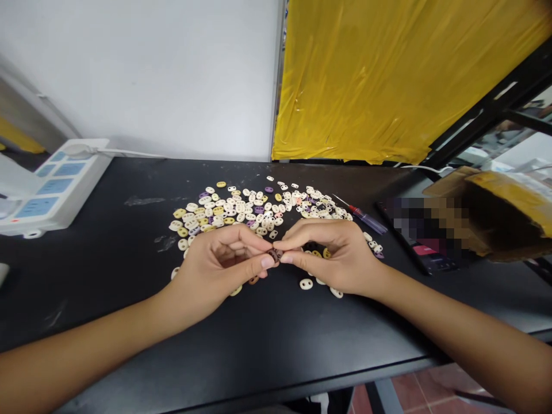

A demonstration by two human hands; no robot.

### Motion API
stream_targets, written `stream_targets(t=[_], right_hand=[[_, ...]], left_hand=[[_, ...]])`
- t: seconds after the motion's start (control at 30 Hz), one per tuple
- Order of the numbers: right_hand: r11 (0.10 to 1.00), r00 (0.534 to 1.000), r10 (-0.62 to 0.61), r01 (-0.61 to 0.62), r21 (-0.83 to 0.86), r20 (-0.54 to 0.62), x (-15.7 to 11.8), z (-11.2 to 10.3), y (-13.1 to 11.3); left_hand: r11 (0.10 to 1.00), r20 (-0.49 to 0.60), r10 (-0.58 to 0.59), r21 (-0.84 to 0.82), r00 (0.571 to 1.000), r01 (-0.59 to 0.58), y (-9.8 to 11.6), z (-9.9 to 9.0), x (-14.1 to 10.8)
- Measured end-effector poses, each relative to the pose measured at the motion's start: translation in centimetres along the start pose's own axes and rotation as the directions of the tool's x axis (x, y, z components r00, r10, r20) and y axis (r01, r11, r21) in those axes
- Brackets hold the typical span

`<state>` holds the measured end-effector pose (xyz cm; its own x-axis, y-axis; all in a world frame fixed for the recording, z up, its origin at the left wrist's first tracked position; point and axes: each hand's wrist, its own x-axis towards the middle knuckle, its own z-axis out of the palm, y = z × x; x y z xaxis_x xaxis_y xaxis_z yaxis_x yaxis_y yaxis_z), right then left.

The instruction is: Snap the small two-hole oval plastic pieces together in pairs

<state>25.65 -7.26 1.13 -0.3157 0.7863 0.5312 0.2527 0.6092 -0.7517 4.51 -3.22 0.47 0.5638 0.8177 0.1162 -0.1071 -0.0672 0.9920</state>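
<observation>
Between both hands is a small dark brown two-holed piece (276, 255), like a flat oval button. My left hand (228, 259) pinches it from the left between thumb and fingers. From the right, the thumb and fingertips of my right hand (332, 253) close on it as well. Fingertips cover part of the piece. Behind the hands spreads a pile of similar oval two-holed pieces (245, 198), mostly cream, with some yellow and purple. A brown piece (253, 280) lies under my left fingers, and a cream piece (306, 284) lies below my right hand.
A screwdriver (366, 218) with a purple handle lies right of the pile, beside a phone (425, 250). Farther right stands an open cardboard box (487, 213). A white power strip (64, 184) is at the left. A white wall and yellow sheeting (366, 75) bound the black table (241, 356).
</observation>
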Motion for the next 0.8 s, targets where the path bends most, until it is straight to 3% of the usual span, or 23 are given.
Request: stream_targets(t=[0.33,0.8], right_hand=[[0.998,0.998,-0.059,0.059,-0.021,0.016,-0.11,0.02,0.12],[0.972,0.982,-0.161,0.175,-0.157,0.1,-0.26,-0.14,-0.36]], left_hand=[[0.998,0.013,0.008,0.062,1.0,-0.008,0.32,-0.04,-0.11],[1.0,0.045,-0.026,0.016,0.999,0.025,0.23,0.15,-0.21]])
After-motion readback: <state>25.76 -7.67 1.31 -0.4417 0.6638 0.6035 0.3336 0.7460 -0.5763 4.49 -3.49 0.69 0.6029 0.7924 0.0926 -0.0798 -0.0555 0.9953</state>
